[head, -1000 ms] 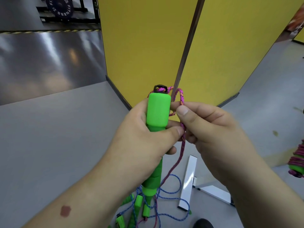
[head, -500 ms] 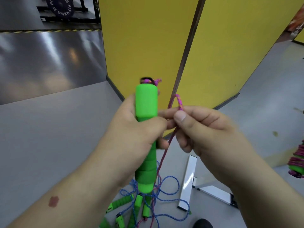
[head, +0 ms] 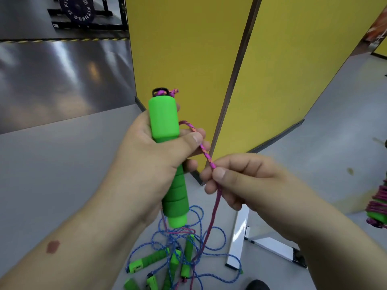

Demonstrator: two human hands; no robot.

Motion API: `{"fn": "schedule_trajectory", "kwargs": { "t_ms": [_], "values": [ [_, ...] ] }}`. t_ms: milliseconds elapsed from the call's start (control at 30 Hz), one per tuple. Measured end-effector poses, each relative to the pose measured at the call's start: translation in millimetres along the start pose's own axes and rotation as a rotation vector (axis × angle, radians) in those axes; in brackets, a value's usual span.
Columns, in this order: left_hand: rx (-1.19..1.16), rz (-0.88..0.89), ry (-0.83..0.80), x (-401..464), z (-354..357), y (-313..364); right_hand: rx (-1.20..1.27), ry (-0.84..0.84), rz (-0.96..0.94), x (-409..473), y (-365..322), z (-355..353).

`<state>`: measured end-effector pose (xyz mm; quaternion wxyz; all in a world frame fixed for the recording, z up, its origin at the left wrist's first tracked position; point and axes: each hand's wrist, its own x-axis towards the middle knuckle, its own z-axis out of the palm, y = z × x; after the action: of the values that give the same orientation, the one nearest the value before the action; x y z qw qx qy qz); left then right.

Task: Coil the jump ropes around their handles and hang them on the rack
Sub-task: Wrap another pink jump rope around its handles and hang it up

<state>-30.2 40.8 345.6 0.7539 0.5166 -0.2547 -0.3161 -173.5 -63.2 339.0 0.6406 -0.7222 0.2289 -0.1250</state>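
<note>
The person's left hand (head: 150,155) is wrapped around a bright green foam-grip jump-rope handle (head: 167,151), held upright in the middle of the scene, thumb laid across its near face and fingers curled behind. The thick smooth upper part of the handle stands clear above the fist; the ribbed lower part sticks out below the palm. At the top a small black loop (head: 160,91) carries a knot of the pink braided cord (head: 206,155).

That cord comes round from behind the handle, arcs over the left thumb tip and runs down to the right, where the right hand (head: 243,183) pinches it between thumb and forefinger, the other fingers loosely curled. The right hand sits just beside the left, lower and nearer, not touching the handle. Below the pinch the cord drops to the grey floor (head: 52,174).

Down there, near the person's feet, lies a tangle of blue speckled rope (head: 217,231) with several more green handles (head: 146,261) among it. A white metal stand foot (head: 238,241) lies to the right of the pile. Yellow partition panels (head: 188,49) stand behind. At the far right edge hangs a coiled pink rope on a green handle (head: 379,204), partly cut off.
</note>
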Motion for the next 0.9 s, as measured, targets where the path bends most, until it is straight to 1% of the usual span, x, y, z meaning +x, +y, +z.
{"fn": "schedule_trajectory", "kwargs": {
  "t_ms": [67,167,233,367,433,500,567,600,633,700,767,833,900],
  "values": [
    [0.013,-0.026,-0.009,-2,0,-1,0.069,0.073,-0.075,2,-1,-1],
    [0.078,-0.071,-0.12,-12,9,-9,0.141,0.192,-0.154,3,-9,2],
    [0.135,-0.075,-0.172,-17,14,-16,0.151,0.273,-0.166,1,-16,4],
    [0.165,-0.027,-0.156,-17,16,-21,0.197,0.362,-0.131,2,-14,4],
    [0.125,-0.014,-0.117,-14,15,-20,0.173,0.318,-0.089,5,-9,3],
    [0.061,-0.026,-0.054,-9,12,-17,0.096,0.174,-0.012,4,-3,1],
    [0.02,-0.036,-0.024,-4,8,-13,0.005,0.004,0.066,2,1,2],
    [0.008,-0.034,-0.014,-2,6,-12,-0.024,-0.044,0.075,0,1,2],
    [0.005,-0.026,-0.004,-1,4,-11,-0.033,-0.05,0.062,0,2,2],
    [0.025,-0.024,-0.004,-1,3,-11,-0.008,-0.001,-0.018,0,1,1],
    [0.033,-0.062,-0.036,-4,4,-13,0.071,0.1,-0.095,1,-5,2],
    [0.032,-0.106,-0.091,-10,7,-17,0.127,0.22,-0.145,2,-10,2],
    [0.061,-0.119,-0.183,-15,11,-20,0.165,0.304,-0.17,2,-13,2]
  ]
}}
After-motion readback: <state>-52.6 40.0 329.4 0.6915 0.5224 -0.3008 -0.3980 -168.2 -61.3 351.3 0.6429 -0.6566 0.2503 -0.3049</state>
